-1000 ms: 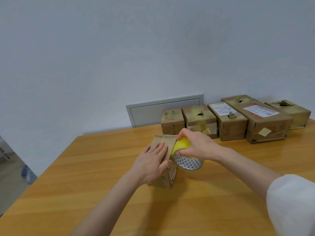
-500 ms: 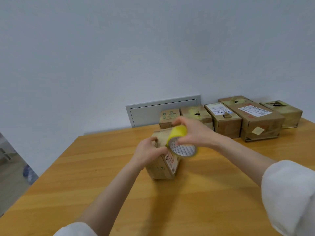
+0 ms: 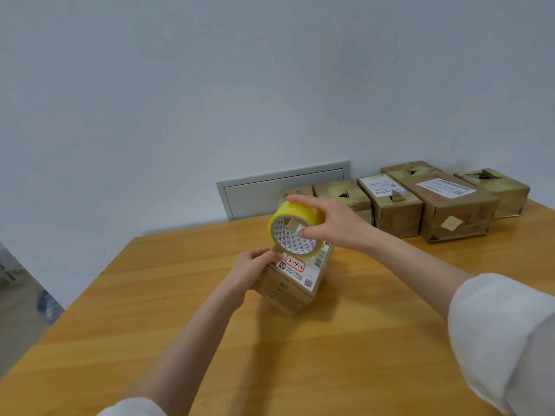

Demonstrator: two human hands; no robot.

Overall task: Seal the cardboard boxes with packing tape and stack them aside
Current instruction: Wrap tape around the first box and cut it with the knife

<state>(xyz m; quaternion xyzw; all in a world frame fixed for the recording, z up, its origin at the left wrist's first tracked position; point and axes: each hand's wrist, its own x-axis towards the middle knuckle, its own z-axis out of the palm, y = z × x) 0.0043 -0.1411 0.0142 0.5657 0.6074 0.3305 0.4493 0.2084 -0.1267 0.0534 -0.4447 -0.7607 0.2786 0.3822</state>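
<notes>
A small cardboard box (image 3: pixel 288 288) with a white shipping label lies tilted on the wooden table (image 3: pixel 150 325) in the middle of the head view. My left hand (image 3: pixel 250 273) grips its left end. My right hand (image 3: pixel 333 225) holds a roll of yellow packing tape (image 3: pixel 295 231) just above the box, thumb inside the core and fingers over the rim. Whether tape runs from the roll to the box I cannot tell.
Several taped cardboard boxes (image 3: pixel 444 204) stand in a row along the wall at the back right. A grey wall panel (image 3: pixel 255 195) sits behind the table. The table's left edge drops off to the floor (image 3: pixel 18 310).
The box has been turned so that its labelled face points up. My right hand has lifted the tape roll up off the box's side. My left hand shifted from the top to the left end.
</notes>
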